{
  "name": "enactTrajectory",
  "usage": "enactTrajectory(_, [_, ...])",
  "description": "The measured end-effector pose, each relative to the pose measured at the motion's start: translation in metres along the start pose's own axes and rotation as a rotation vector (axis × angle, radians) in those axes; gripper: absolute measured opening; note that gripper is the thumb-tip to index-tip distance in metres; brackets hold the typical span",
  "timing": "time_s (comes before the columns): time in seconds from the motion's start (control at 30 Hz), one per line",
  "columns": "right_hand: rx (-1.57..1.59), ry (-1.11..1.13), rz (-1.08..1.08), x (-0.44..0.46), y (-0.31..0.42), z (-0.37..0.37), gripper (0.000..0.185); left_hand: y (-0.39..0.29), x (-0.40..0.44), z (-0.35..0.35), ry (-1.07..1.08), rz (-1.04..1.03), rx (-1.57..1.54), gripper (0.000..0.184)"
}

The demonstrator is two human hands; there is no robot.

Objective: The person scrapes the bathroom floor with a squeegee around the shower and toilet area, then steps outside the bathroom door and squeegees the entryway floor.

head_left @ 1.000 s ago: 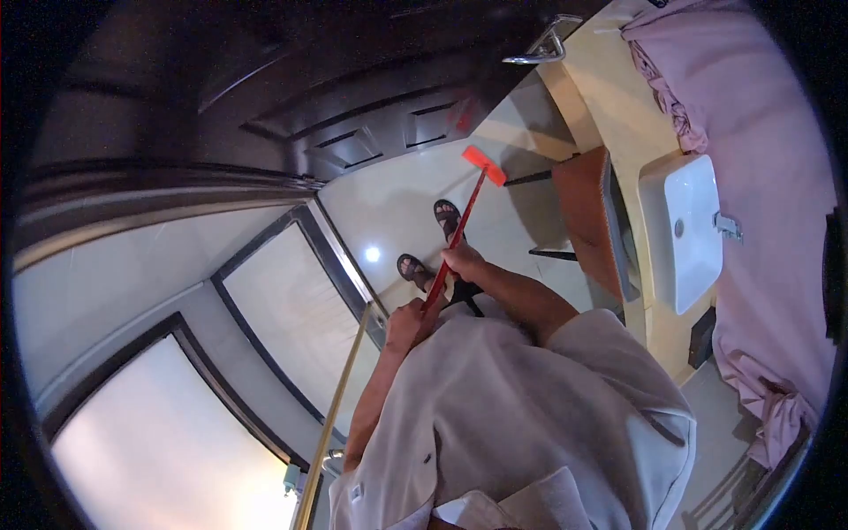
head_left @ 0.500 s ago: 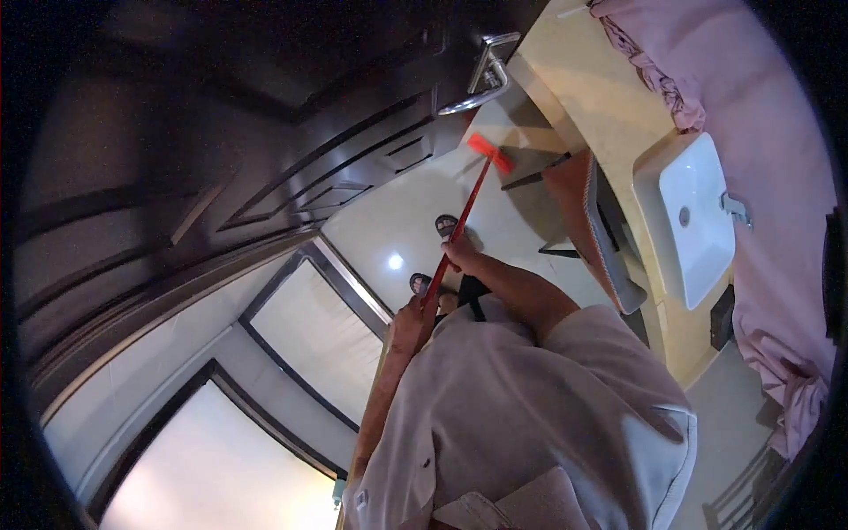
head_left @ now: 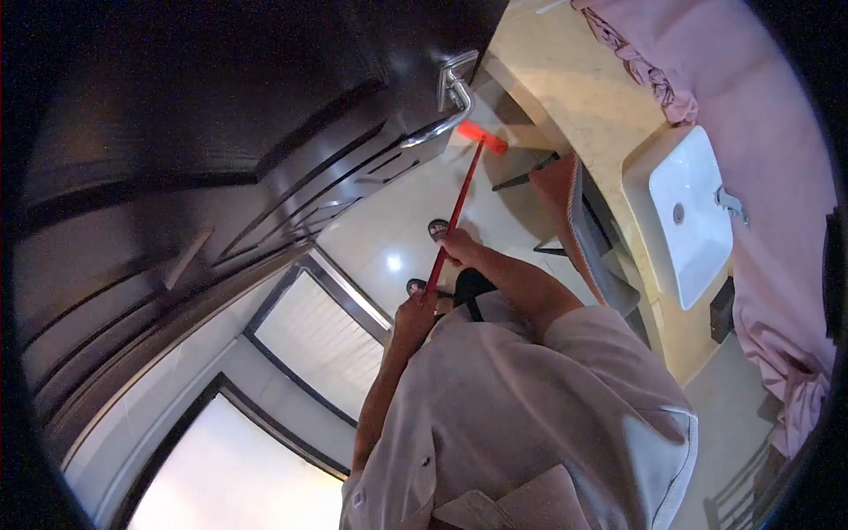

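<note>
My left hand is closed round the near end of a red broom handle. Farther along the same handle, my right hand grips it. The handle slants away from me to an orange-red broom head, which is low by the floor between the dark door and the chair. My sandalled feet show beside the handle.
A dark panelled door with a metal handle fills the upper left. On the right are a brown chair, a beige counter, a white basin and a pink curtain. Tiled floor lies ahead.
The view has shifted, and the door and its handle reach farther down and left. The broom head has moved slightly up in view. Both hands still hold the handle.
</note>
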State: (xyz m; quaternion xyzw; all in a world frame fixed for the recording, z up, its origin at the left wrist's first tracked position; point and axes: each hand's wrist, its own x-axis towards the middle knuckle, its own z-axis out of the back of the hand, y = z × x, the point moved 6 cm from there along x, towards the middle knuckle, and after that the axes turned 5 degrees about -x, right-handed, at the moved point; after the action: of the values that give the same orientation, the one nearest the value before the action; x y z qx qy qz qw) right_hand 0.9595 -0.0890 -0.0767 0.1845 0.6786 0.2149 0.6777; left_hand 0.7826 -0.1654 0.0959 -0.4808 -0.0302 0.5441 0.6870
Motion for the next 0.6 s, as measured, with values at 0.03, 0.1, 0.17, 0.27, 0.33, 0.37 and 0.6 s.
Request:
enactTrajectory(0.03, [-0.100,-0.007,-0.133,-0.047,0.022,-0.016,0.020,-0.003,-0.008,0.005,0.002,0.000,0.007,0.031])
enactTrajectory(0.1, [-0.121,0.067,-0.205,-0.046,0.011,-0.025,0.022,-0.004,-0.029,0.010,0.007,0.007,0.100,0.031])
enactTrajectory(0.17, [-0.146,0.142,-0.276,-0.051,0.000,-0.029,0.024,0.003,-0.048,0.013,0.008,0.131,0.032,0.032])
enactTrajectory(0.27, [-0.137,0.270,-0.159,-0.055,0.002,-0.037,0.023,0.001,-0.056,0.018,0.007,0.232,-0.059,0.033])
enactTrajectory(0.33, [-0.074,0.231,-0.100,-0.045,0.001,-0.033,0.022,-0.007,-0.051,0.017,0.019,0.210,-0.068,0.034])
enactTrajectory(0.37, [-0.019,0.189,-0.043,-0.038,0.000,-0.030,0.020,-0.017,-0.041,0.017,-0.038,0.079,0.033,0.034])
enactTrajectory(0.6, [-0.152,0.069,0.084,-0.035,0.067,-0.003,0.023,-0.002,0.058,-0.005,-0.017,0.257,-0.300,0.038])
